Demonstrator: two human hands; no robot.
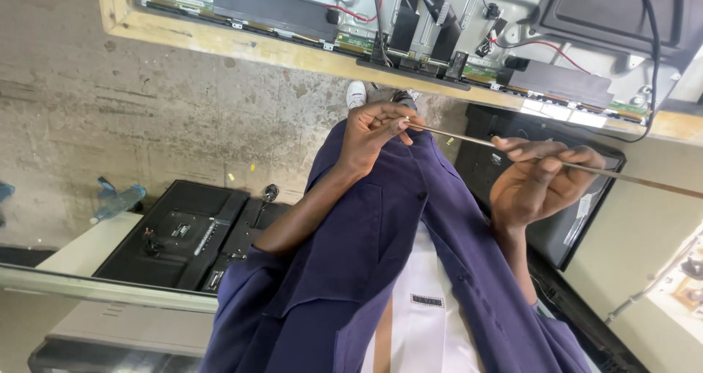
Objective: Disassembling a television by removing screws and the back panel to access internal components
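the person stood over a concrete floor [146,116] and held a long thin metal strip [454,135] across the front of their blue shirt [366,256]. the left hand [375,130] was closed narrow, with thumb and fingertips pinched on the strip's near end. the right hand [540,184] lay further along, palm turned up, with the fingers curled loosely over the strip so that it ran between fingers and palm. past that hand the strip went on to the right edge of the view, low and slightly slanted, touching nothing else that could be seen.

judging from this, the step in hand was handling or checking the strip itself, held free in the air between both hands and well apart from the opened television [439,21] that lay on the wooden bench [220,42] ahead, its boards and red wires bare.

any move of the strip would call for both grips to be kept, since so long and thin a piece would likely sag or swing, and its far end was out of sight.

a black television back [183,234] lay on the floor to the left, a plastic bottle [117,203] just beside it, and another dark screen [578,230] lay under the right hand. a white shoe [356,93] showed by the bench.
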